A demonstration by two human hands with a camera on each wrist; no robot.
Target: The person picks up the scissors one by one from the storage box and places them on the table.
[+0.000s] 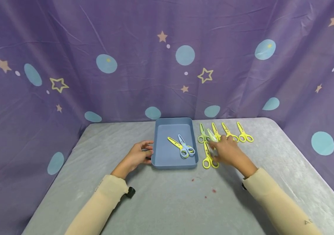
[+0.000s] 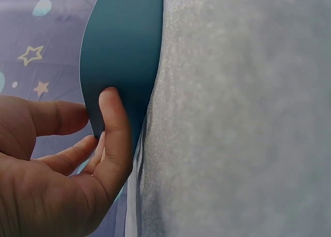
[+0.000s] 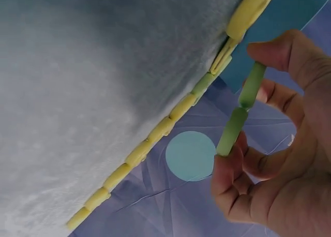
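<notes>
My left hand (image 1: 137,155) rests with its fingertips on the outer left wall of a blue-grey tray (image 1: 162,132). Inside the tray, blue scissors (image 1: 182,141) lie across yellow scissors (image 1: 174,142). My right hand (image 1: 228,151) holds a pair of light green scissors (image 3: 232,131) by its handles, thumb on one loop and fingers at the other, raised over the table in the right wrist view. Its blades point forward and away from me. Just under this hand, yellow scissors (image 1: 207,150) lie near the tray's right side.
Right of the tray, a row holds another pair of green scissors (image 1: 202,130) and several yellow scissors (image 1: 242,133), the nearer ones partly behind my right hand. A grey cloth covers the table (image 1: 167,202). A purple patterned curtain (image 1: 137,39) hangs behind and at both sides.
</notes>
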